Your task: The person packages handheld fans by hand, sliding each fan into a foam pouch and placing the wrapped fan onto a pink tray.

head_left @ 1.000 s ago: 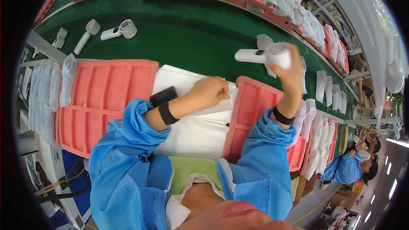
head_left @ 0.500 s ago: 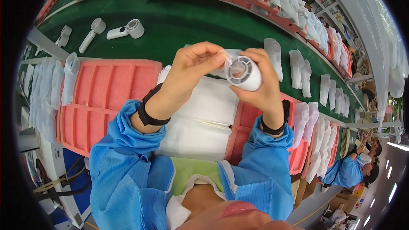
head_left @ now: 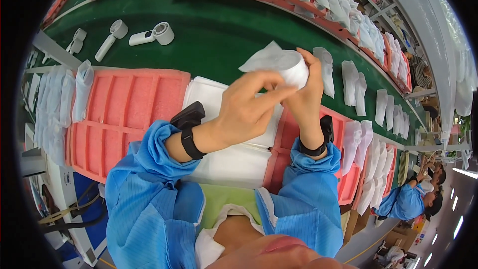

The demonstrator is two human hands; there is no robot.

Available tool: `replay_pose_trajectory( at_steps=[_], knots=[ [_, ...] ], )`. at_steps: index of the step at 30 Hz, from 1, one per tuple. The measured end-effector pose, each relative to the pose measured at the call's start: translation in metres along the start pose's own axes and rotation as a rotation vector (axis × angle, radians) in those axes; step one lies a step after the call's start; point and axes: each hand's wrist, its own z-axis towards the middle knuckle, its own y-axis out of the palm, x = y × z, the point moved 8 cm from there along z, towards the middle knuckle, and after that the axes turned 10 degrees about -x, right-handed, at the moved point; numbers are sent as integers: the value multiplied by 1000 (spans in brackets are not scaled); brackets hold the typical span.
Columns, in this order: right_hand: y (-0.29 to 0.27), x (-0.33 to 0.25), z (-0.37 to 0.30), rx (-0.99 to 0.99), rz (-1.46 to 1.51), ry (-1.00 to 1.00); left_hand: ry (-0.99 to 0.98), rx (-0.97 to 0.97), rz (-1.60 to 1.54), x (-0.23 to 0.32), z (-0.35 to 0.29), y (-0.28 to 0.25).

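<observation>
A white handheld fan sits inside a thin translucent white bag [head_left: 294,67], raised above the green belt. My right hand [head_left: 308,89] is closed round the right side of the bagged fan head. From the left, my left hand [head_left: 251,104] reaches the near side of the fan head, its slightly blurred fingers curled against the bag. A loose flap of the bag sticks out to the left above my left fingers. The wrapping and my hands hide the fan's handle and grille. Below my hands lies a stack of flat white bags [head_left: 219,164].
Pink divided trays [head_left: 130,97] flank the bag stack. Unwrapped white fans [head_left: 163,33] lie on the green belt [head_left: 219,30] at the left; bagged ones [head_left: 350,82] lie at the right. More bagged fans fill pink trays at the back. A co-worker in blue [head_left: 406,201] is at the far right.
The fan head's open grille has turned out of sight, with the bag now covering it. Both hands moved right; the left dropped to the near side of the fan. The belt's fans shifted slightly right.
</observation>
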Motion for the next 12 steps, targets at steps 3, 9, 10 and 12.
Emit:
replay_pose_trajectory(
  at_steps=[3, 9, 10, 12],
  knots=[
    [16, 21, -9, -11, 613, 309, -33, 23, 80, -12, 6, -7],
    [18, -5, -11, -206, 837, 86, -146, -38, -524, -37, 19, -28],
    [24, -3, -9, -275, 676, 63, -147, -31, -518, -39, 15, -33],
    [53, 4, -11, -597, 668, 5, -62, -225, -730, -34, 13, -23]
  ],
)
